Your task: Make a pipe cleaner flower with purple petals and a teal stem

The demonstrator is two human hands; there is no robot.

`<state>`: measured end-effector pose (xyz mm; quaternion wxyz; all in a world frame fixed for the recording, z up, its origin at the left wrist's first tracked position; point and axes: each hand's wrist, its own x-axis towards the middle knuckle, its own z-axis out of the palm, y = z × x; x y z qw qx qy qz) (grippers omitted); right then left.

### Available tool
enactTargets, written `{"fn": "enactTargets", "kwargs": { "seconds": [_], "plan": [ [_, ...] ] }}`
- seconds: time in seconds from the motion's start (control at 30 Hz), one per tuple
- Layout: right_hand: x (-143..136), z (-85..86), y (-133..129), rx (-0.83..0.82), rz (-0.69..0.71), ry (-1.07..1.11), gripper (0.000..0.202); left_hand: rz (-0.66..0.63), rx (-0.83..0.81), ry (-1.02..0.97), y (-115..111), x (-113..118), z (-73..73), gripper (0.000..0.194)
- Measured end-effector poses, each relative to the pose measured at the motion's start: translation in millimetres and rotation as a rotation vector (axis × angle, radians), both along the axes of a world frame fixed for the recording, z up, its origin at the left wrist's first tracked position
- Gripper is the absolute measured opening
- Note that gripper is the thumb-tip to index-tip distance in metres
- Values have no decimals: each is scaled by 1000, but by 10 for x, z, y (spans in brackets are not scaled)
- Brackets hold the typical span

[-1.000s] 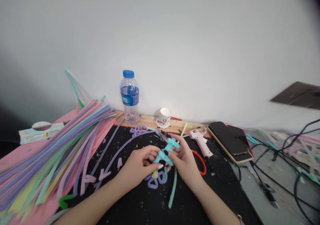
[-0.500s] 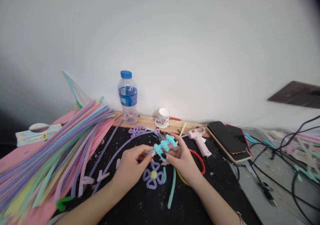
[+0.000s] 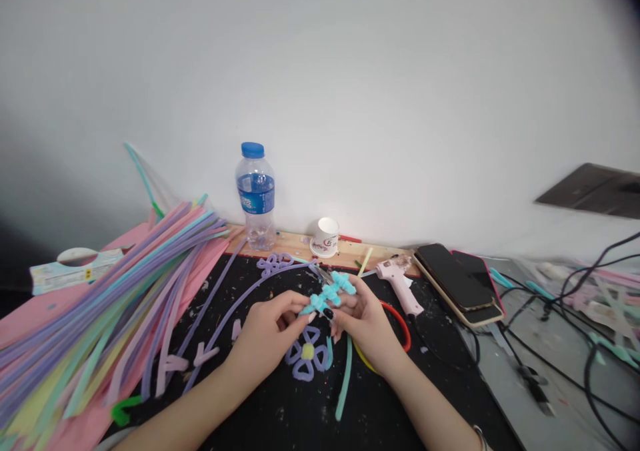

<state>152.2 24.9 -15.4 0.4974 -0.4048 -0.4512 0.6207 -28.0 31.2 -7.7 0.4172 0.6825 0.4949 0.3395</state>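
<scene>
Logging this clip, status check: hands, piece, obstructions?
Left hand and right hand gripping turquoise fuzzy piece. Purple flower below, close by.

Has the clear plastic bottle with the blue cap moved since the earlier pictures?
No, the bottle stands at the same spot along the pale wooden strip.

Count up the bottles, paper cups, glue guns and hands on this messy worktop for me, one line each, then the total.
Bottle: 1
Paper cup: 1
Glue gun: 1
Hands: 2, the left hand and the right hand
Total: 5
</scene>
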Motion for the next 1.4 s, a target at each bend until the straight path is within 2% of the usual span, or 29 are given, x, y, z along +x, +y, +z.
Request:
{"fn": "enactTargets", "kwargs": {
  "seconds": [0.2,0.33,0.47,0.7,0.9,1.2,1.4],
  "plan": [
    [12,-34,-3,-24,-76,-52,54,-97,-228,-244,35,31,-53,13],
    [-1,1,-17,-31,-74,-87,52,-101,-276,-314,20,52,-59,15],
    [-9,38,-34,-28,-59,-106,48,-93,-289,-325,4,55,-55,16],
    [-13,7,-9,-31,-28,-92,36,-45,-284,-308,-2,50,-45,11],
    [-49,81,-54,-108,-23,-127,17,-66,-290,-334,-47,82,-9,9],
    [-98,171,-103,-122,35,-129,20,-97,-270,-280,-81,100,20,16],
    [-84,186,-105,-117,50,-119,14,-134,-141,-158,-96,83,-1,9]
  ]
}}
